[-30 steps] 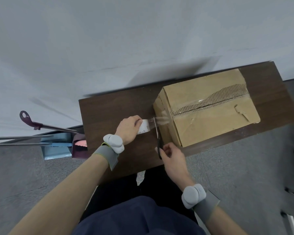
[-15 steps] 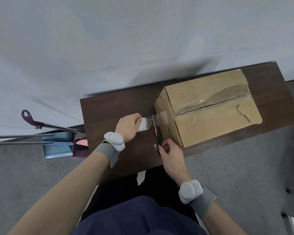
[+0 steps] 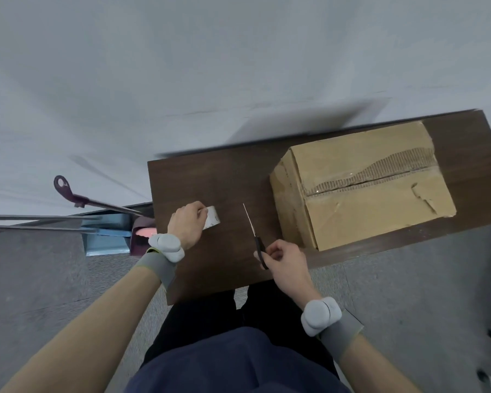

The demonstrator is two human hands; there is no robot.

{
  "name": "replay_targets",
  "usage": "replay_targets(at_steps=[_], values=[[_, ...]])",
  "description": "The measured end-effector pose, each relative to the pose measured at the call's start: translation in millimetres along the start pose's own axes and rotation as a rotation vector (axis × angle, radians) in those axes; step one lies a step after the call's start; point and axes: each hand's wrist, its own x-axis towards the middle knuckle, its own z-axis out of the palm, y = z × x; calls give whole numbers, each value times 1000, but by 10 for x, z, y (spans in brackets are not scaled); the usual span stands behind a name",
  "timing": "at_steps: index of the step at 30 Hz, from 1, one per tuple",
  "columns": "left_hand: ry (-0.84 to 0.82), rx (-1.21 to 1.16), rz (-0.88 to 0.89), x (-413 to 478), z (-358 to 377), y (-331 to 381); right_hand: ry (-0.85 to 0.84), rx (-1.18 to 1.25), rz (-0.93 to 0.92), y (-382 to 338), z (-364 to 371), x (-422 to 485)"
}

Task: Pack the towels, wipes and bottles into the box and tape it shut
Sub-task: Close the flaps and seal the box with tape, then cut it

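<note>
The cardboard box [image 3: 363,184] sits closed at the right of the frame on the dark wooden table [image 3: 219,180], flaps down, with clear tape along the torn top seam and running down its near-left end. No towels, wipes or bottles are in sight, so I take them to be inside already.

Just left of the box, apart from it, the right hand [image 3: 285,255] is clenched round the black handles of the scissors [image 3: 253,232], blades together and pointing away from the person. Further left, the left hand [image 3: 186,224] grasps the tape roll [image 3: 211,221] against the tabletop.

The step in hand looks like the close of taping: the strip is cut free. Next, I'd judge, the loose tail on the box end wants pressing flat, and scissors and roll can be set down.

Half a second earlier a stretch of tape ran taut from the roll to the box with the blades across it; now that span is gone, and the roll has drawn back toward the left.
</note>
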Motion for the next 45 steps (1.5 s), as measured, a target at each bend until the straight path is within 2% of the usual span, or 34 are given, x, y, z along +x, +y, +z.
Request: replay_targets(at_steps=[7, 13, 18, 25, 27, 30, 34, 39, 42, 45], values=[[66, -41, 20, 53, -138, 12, -51, -71, 38, -83, 80, 149], [241, 155, 122, 269, -284, -81, -106, 33, 50, -204, 163, 245], [310, 262, 150, 398, -324, -161, -88, 52, 71, -305, 179, 323], [240, 323, 151, 509, -335, -346, -79, 55, 71, -516, 306, 493], [231, 273, 164, 524, -318, -401, -90, 60, 58, -613, 357, 556], [265, 50, 168, 497, -276, -406, -116, 45, -3, -811, 458, 648], [343, -139, 90, 424, -213, -339, -159, 8, -68, -1151, 686, 790], [317, -382, -47, 432, -210, -235, -181, -138, -172, -1512, 950, 884], [317, -446, -103, 459, -216, -222, -239, -313, -242, -1650, 1034, 894], [380, -448, -143, 485, -244, -240, -287, -380, -283, -1732, 1050, 864]])
